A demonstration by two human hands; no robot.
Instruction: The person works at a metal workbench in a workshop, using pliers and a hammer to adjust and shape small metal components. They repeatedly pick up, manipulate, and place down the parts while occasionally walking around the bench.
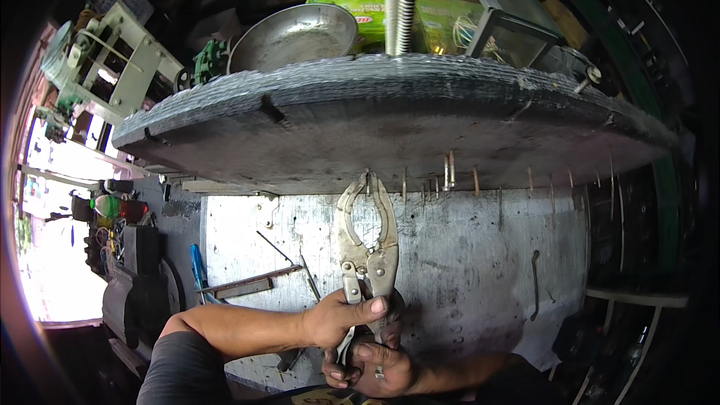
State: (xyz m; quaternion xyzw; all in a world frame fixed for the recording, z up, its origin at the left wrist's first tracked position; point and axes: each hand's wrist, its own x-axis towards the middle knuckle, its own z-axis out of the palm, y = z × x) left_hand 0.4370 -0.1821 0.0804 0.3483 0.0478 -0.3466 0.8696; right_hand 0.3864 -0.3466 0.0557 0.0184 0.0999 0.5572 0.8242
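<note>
Large worn metal locking pliers point(382, 259) stand upright in front of me, with their curved jaws pointing away. My left hand point(345, 320) is closed around the handles just below the pivot, its thumb lying across them. Lower down, my right hand point(386, 367) is closed on the handle ends, near the lower edge of the view. The jaw tips reach the underside of a thick dark board point(330, 135). A short thin metal pin point(368, 182) shows between the tips; whether they grip it I cannot tell.
Several nails and rods point(448, 171) stick out along the board. A metal pan point(300, 34) and a green box point(442, 19) sit on top. Below are a pale scuffed metal sheet point(472, 277), flat metal bars point(247, 283), a blue-handled tool point(198, 266) and a wrench-like rod point(535, 285).
</note>
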